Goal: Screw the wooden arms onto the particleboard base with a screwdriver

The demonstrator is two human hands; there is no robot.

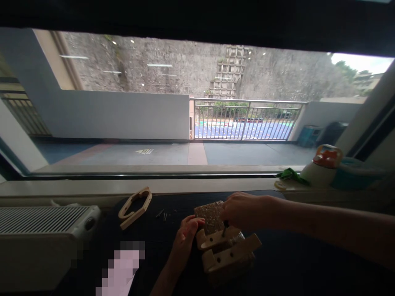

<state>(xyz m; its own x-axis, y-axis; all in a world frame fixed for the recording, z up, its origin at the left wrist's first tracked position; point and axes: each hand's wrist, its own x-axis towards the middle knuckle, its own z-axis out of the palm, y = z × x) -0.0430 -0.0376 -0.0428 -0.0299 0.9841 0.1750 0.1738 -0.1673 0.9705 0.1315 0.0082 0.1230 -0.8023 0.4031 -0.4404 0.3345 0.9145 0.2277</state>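
Observation:
My right hand (239, 210) is closed around a screwdriver (226, 224), most of it hidden in the fist. Its thin shaft points down at a pale wooden part (205, 239) with round dark holes. My left hand (187, 235) lies at the left end of that part, fingers extended and fingertips near a brown, crinkly, shiny block (208, 216). A second wooden bar (230, 254) with holes is nearer to me, beside the first. Shadow hides how the wooden parts join and what lies below them.
Left on the dark table (166, 242) are an angular wooden frame (135, 207) and several small screws (165, 216). A radiator (46, 222) stands at left. A white bottle with an orange top (322, 166), a green cloth (291, 176) and a teal container (354, 174) sit on the windowsill.

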